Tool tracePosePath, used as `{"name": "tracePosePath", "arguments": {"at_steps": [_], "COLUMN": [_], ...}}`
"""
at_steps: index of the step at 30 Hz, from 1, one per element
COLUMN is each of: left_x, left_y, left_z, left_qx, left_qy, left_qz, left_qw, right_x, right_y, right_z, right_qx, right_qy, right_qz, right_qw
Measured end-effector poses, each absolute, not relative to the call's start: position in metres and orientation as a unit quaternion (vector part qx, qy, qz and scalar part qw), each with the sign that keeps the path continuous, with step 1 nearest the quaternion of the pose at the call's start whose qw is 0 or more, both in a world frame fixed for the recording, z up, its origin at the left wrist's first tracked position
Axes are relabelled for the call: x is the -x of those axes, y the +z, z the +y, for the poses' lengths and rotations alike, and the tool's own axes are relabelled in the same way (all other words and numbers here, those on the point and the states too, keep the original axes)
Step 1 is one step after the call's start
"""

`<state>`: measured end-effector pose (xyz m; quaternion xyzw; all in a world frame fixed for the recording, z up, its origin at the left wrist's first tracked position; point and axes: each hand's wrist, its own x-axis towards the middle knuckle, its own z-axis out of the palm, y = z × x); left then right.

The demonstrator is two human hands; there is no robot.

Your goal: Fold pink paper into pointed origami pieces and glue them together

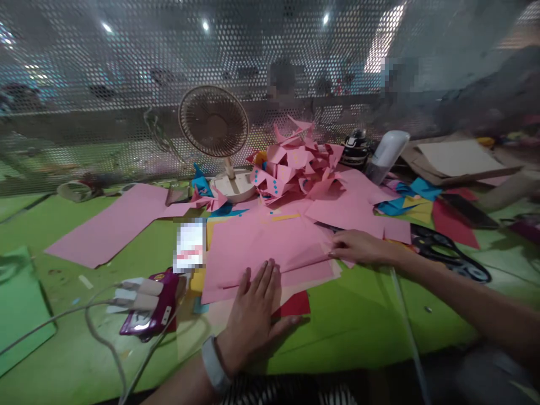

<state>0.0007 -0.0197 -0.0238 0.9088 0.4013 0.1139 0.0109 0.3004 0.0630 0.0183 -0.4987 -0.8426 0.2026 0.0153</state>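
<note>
Pink paper lies in front of me on other sheets, with a crease or folded edge running across its near part. My left hand, with a pale band on its wrist, rests flat on the near edge, fingers stretched and thumb out to the right. At the paper's right edge, my right hand has its fingers bent and pinched on the sheet. Black-handled scissors lie just beyond my right forearm, partly hidden by paper. A corner of red paper shows below the pink sheets.
Behind the sheets rises a heap of folded pink paper, beside a small fan. A purple power bank or socket with plugs and cables lies left. A white bottle-like object leans right. Perforated metal mesh borders the green table.
</note>
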Motion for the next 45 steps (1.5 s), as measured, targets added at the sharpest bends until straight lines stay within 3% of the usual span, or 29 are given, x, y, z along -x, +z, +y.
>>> {"name": "tracePosePath", "arguments": {"at_steps": [4, 6, 9, 13, 22, 33, 45], "left_x": [0.0, 0.0, 0.0, -0.001, -0.002, -0.002, 0.048], "left_y": [-0.026, -0.026, -0.026, -0.026, -0.024, -0.012, -0.002], "left_z": [-0.021, -0.021, -0.02, -0.018, -0.019, -0.029, -0.034], "left_qx": [-0.91, -0.911, -0.909, -0.912, -0.912, -0.896, -0.899], "left_qy": [0.117, 0.118, 0.111, 0.079, 0.062, 0.066, 0.013], "left_qz": [0.398, 0.396, 0.401, 0.403, 0.406, 0.435, 0.435], "left_qw": [-0.002, -0.007, -0.01, -0.017, -0.007, 0.056, 0.049], "right_x": [-0.267, -0.237, -0.204, -0.197, -0.213, -0.256, -0.263], "right_y": [0.032, 0.025, 0.004, -0.017, -0.017, -0.039, -0.033], "right_z": [0.039, 0.024, 0.01, 0.008, 0.007, -0.005, -0.007], "right_qx": [0.554, 0.47, 0.359, 0.337, 0.35, 0.402, 0.425], "right_qy": [0.035, 0.05, 0.101, 0.133, 0.141, 0.032, 0.053], "right_qz": [-0.82, -0.865, -0.922, -0.93, -0.925, -0.913, -0.903], "right_qw": [0.143, 0.17, 0.108, 0.057, 0.049, 0.065, 0.044]}}
